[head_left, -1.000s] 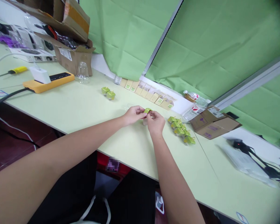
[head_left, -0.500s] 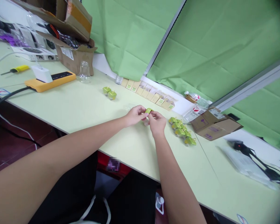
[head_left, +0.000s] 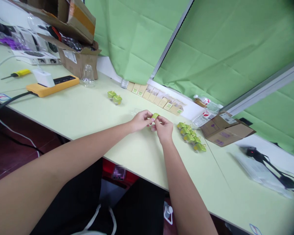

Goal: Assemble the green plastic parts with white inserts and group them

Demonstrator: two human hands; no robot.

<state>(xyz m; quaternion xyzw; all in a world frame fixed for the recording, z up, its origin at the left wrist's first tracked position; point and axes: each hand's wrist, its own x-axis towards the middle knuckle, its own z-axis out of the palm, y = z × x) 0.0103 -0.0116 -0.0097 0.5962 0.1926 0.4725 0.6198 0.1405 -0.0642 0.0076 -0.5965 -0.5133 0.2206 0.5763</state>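
Between my two hands, a little above the table (head_left: 127, 150), is a small green cap-like piece (head_left: 155, 116). My left hand (head_left: 141, 120) pinches it from the left, and my right hand (head_left: 164, 128) grips it from the right. The fingers cover much of it, and something clear shows just below them. To the right of my right hand, several small clear containers with green tops (head_left: 189, 137) stand in a cluster. Two more green-topped containers (head_left: 114, 97) sit farther back on the left. A faint clear plastic piece (head_left: 136, 112) lies behind my left hand.
A row of small cardboard boxes (head_left: 156, 98) lines the wall. An orange power strip (head_left: 66, 85), a clear bottle (head_left: 88, 76) and an open carton (head_left: 74, 62) stand at left. Plastic bottles (head_left: 205, 117), a cardboard box (head_left: 225, 130) and a black device (head_left: 271, 166) lie at right.
My hands stay almost in place around the green piece, with only a slight shift to the left in the picture. The other things on the table have not moved.
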